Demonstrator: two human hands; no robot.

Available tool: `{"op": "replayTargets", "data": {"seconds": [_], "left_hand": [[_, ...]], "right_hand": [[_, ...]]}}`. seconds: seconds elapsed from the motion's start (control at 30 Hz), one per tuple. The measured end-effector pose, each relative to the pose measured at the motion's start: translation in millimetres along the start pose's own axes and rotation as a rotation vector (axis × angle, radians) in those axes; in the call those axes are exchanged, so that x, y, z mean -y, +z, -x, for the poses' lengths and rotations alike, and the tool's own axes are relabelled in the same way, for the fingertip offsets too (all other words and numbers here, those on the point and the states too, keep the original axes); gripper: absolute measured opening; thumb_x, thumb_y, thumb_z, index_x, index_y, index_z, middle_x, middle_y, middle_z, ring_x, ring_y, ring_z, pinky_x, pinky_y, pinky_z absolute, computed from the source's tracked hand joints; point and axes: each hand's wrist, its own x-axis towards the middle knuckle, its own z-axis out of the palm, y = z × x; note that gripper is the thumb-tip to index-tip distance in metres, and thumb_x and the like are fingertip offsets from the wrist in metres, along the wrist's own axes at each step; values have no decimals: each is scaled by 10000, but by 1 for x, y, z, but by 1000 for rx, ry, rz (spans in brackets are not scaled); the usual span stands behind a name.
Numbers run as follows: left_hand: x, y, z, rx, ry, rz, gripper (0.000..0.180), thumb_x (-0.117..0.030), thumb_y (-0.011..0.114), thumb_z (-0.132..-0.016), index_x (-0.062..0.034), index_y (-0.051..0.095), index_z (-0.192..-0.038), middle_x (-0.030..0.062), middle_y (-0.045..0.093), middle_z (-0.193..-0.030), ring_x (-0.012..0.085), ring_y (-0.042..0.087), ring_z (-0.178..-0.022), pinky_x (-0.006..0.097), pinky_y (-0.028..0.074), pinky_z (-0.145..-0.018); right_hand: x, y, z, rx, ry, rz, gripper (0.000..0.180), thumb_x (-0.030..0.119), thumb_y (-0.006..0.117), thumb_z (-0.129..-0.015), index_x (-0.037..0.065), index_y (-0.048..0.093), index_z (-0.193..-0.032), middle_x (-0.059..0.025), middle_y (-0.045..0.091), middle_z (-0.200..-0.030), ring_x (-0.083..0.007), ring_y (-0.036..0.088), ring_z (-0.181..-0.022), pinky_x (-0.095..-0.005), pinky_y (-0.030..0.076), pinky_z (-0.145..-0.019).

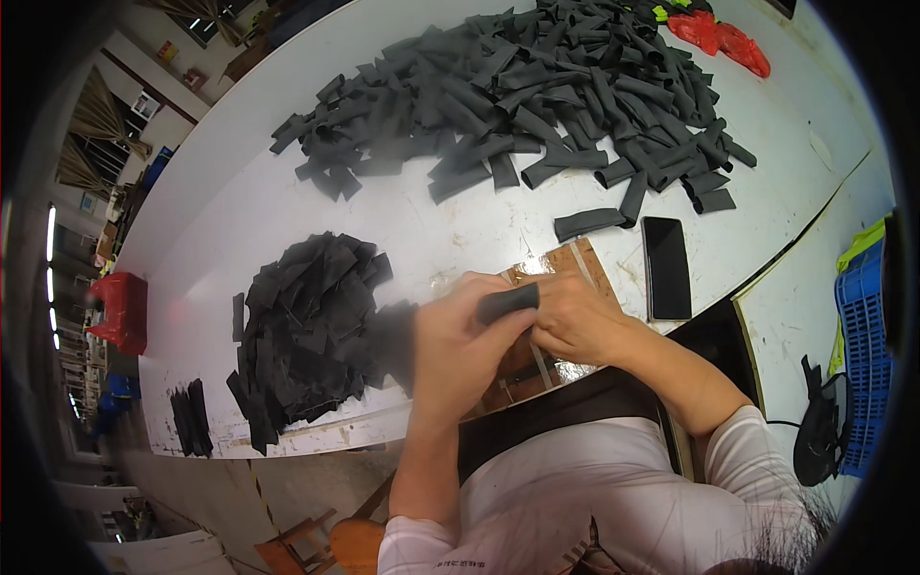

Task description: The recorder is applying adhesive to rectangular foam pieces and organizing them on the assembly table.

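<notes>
Close to the table's front edge, my two hands meet around a short dark grey fabric tube (508, 303). My left hand (450, 331) is closed on it, with the thumb pressed along its lower side. The curled fingers of my right hand (577, 318) grip its right end, and the fingertips are partly hidden. Beneath my hands lies a brown board covered with shiny tape (586, 265). Left of my left hand is a heap of flat dark fabric pieces (316, 321). Beside my wrist, a dark piece (391, 343) looks blurred.
A large pile of dark grey fabric tubes (537, 91) covers the far side of the white table (220, 206). A phone (668, 268) lies to the right. Red plastic bags (719, 40) sit at far right, a red container (120, 311) at left, a blue crate (862, 364) at right.
</notes>
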Motion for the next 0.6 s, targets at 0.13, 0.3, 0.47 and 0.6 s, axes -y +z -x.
{"op": "replayTargets", "data": {"seconds": [0.13, 0.3, 0.47, 0.6], "left_hand": [[18, 4, 6, -51, -89, 73, 122, -14, 629, -713, 17, 578, -820, 46, 560, -725, 60, 497, -611, 198, 406, -539], [5, 16, 7, -196, 33, 56, 138, 13, 574, -754, 43, 562, -889, 69, 584, -749, 105, 547, -691, 209, 444, -618], [7, 2, 12, -280, 170, 380, 154, -105, 531, -830, 31, 517, -902, 153, 572, -888, 197, 548, -810, 304, 443, -745], [17, -10, 19, -386, 188, 733, 166, -139, 530, -830, 21, 519, -876, 143, 575, -860, 228, 537, -831, 346, 415, -797]], "right_hand": [[0, 10, 8, 135, 235, -74, 121, 135, 478, -758, 21, 517, -753, -195, 540, -639, -380, 528, -614, -436, 416, -548], [-2, -1, 2, 208, 225, -29, 128, 140, 482, -764, 27, 533, -794, -178, 557, -659, -370, 541, -638, -430, 427, -569], [9, -14, -13, 145, 154, -99, 131, 155, 515, -773, 40, 565, -813, -146, 571, -677, -345, 548, -631, -417, 427, -559], [21, -20, -19, 231, 128, 35, 130, 155, 541, -777, 29, 543, -807, -121, 528, -649, -312, 532, -607, -376, 424, -568]]}}
